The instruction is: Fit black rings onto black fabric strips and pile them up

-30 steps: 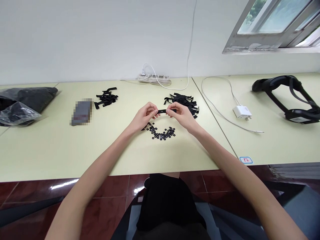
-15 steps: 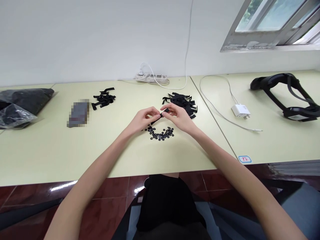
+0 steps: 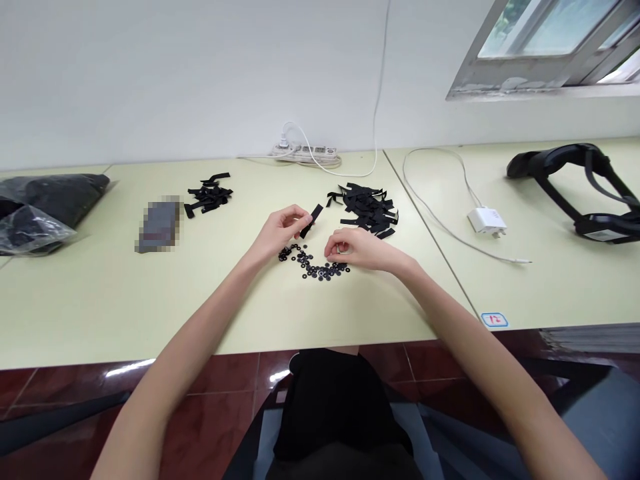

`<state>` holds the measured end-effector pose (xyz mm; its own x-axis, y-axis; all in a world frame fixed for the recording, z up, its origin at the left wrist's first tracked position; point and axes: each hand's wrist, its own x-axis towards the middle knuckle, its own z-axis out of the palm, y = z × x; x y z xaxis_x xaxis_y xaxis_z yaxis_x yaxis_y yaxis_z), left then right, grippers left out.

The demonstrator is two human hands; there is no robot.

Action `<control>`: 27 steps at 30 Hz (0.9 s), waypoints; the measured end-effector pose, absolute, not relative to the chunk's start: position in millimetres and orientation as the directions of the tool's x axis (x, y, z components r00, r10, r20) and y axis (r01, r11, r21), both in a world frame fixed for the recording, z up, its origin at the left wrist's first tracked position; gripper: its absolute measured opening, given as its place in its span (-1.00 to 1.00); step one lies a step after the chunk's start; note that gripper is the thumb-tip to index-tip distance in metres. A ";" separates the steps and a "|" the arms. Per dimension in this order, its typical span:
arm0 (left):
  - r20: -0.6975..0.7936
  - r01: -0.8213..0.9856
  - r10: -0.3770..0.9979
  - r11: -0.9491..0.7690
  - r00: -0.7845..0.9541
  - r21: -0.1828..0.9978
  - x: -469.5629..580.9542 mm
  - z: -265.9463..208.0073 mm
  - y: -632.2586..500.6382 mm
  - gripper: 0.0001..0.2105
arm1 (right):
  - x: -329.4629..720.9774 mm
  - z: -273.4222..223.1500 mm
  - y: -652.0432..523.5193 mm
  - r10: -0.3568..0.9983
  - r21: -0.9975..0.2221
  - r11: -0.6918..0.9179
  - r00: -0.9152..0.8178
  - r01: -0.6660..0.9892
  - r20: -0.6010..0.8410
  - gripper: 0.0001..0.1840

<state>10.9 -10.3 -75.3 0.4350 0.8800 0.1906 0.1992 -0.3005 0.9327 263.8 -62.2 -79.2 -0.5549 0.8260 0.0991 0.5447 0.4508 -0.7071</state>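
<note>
My left hand (image 3: 283, 230) pinches a short black fabric strip (image 3: 313, 219) between thumb and fingers, the strip slanting up to the right. My right hand (image 3: 353, 245) is down at the right end of a scatter of small black ring-shaped pieces (image 3: 320, 271), its fingertips pinched together; whatever lies between them is too small to make out. Beyond my right hand is a loose pile of black strips (image 3: 370, 208). A smaller heap of black strips (image 3: 210, 195) lies farther left.
On the pale table (image 3: 240, 313) a blurred-out dark object (image 3: 159, 225) and a plastic bag of black material (image 3: 55, 207) lie at left. A white power strip (image 3: 306, 155) sits by the wall. At right are a white charger (image 3: 486, 220) with its cable and a black headset (image 3: 595, 193).
My right hand has let go of the strip and moved down to the ring-shaped pieces. My left hand still holds the strip, now tilted more upright and shifted slightly left.
</note>
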 end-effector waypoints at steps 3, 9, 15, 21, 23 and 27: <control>0.171 0.143 0.869 -0.264 0.465 0.954 12.7 -71.3 -13.9 -0.64 | 259.8 -81.9 -62.2 0.832 -0.709 0.438 -0.548 0.553 0.086 -0.90; 0.132 0.071 0.871 -0.187 0.474 0.980 13.1 -69.7 -17.2 -0.63 | 257.1 -83.5 -64.7 0.861 -0.725 0.393 -0.502 0.566 0.074 -0.86; 0.171 0.043 0.855 -0.220 0.489 0.975 13.9 -62.4 -21.5 -0.70 | 256.2 -74.2 -67.0 0.898 -0.800 0.368 -0.404 0.474 0.173 -0.89; 0.187 0.057 0.850 -0.246 0.493 0.968 15.0 -58.4 -26.0 -0.72 | 253.4 -61.7 -67.4 0.931 -0.905 0.323 -0.264 0.278 0.252 -0.81; 0.195 0.062 0.849 -0.257 0.490 0.964 15.6 -59.2 -26.4 -0.70 | 252.9 -60.1 -67.6 0.946 -0.939 0.274 -0.234 0.210 0.224 -0.75; 0.207 0.080 0.849 -0.280 0.486 0.957 16.7 -60.5 -27.2 -0.65 | 252.2 -61.7 -66.8 0.955 -0.957 0.252 -0.197 0.142 0.222 -0.71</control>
